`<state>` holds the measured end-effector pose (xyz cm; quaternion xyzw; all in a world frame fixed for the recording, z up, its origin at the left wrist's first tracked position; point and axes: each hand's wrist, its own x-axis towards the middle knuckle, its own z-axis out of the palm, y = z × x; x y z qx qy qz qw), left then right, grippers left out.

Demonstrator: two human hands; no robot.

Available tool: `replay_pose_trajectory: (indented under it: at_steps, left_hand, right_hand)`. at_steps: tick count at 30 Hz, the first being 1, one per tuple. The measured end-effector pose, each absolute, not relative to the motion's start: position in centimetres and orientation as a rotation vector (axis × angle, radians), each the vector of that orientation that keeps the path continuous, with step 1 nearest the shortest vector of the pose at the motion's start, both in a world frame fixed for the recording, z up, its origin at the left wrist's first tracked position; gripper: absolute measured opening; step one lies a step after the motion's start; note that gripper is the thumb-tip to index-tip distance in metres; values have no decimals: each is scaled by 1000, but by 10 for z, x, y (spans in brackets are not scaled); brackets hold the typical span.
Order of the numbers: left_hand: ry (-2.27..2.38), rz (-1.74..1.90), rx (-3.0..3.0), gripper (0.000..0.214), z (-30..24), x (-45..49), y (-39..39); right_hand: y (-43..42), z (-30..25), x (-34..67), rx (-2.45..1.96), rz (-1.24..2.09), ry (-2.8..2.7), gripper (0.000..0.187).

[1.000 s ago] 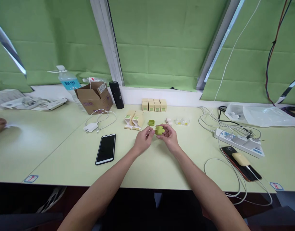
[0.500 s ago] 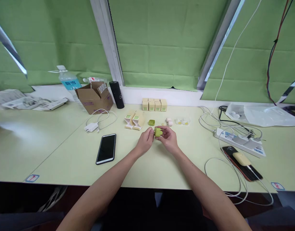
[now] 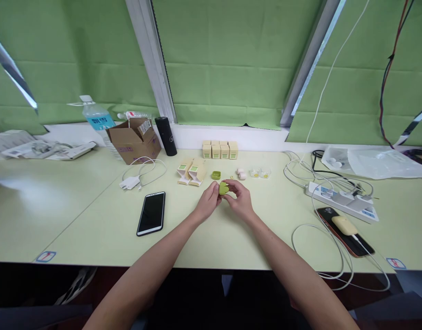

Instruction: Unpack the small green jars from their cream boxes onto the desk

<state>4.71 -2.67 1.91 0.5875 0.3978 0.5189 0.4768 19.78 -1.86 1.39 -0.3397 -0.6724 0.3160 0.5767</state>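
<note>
Between my two hands is a small yellow-green plastic piece [image 3: 223, 188], held just above the table. My left hand [image 3: 208, 200] grips its left side with thumb and fingers pressed together. On the right, my right hand [image 3: 239, 197] pinches the piece between thumb and index finger. A small square olive-green tray [image 3: 216, 175] lies just beyond my hands. To its right are two pale pink bits [image 3: 241, 173] and a clear double container [image 3: 260, 173] with something yellow inside. Two opened cream paper boxes [image 3: 196, 172] lie left of the tray.
Several small cream boxes [image 3: 220, 150] stand in rows at the back. A phone [image 3: 151, 213], white charger [image 3: 130, 183], cardboard box [image 3: 135, 142] and black bottle [image 3: 166, 136] are on the left. A power strip [image 3: 341, 201], loose cables and another phone [image 3: 344, 231] lie right.
The yellow-green piece has turned slightly in my fingers and sits a little further left. Both hands keep hold of it. The whole view has shifted slightly.
</note>
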Motion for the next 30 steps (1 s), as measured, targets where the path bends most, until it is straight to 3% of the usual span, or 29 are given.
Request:
replay_pose_trajectory:
  at_steps: [6,13,16,20,30]
  left_hand:
    - [657,1261,1108,53,22,44,-18]
    - [419,1127,867,30,26,38,-22]
    - [402,1149,801,26,23,38,-20]
    - [376,1128,818,25,23,40,-21]
    - [407,1095,904,30,26,45,-27]
  right_hand:
    - [-20,17,199,-832,270,-1768,40]
    - [-25,20,201,-913,174,-1812,44]
    - [-27,26,202,-871,84,-1762,34]
    - [-26,27,202,-869,-92,-1711,15]
    - [-26,25,198,-893,-166,-1772,22]
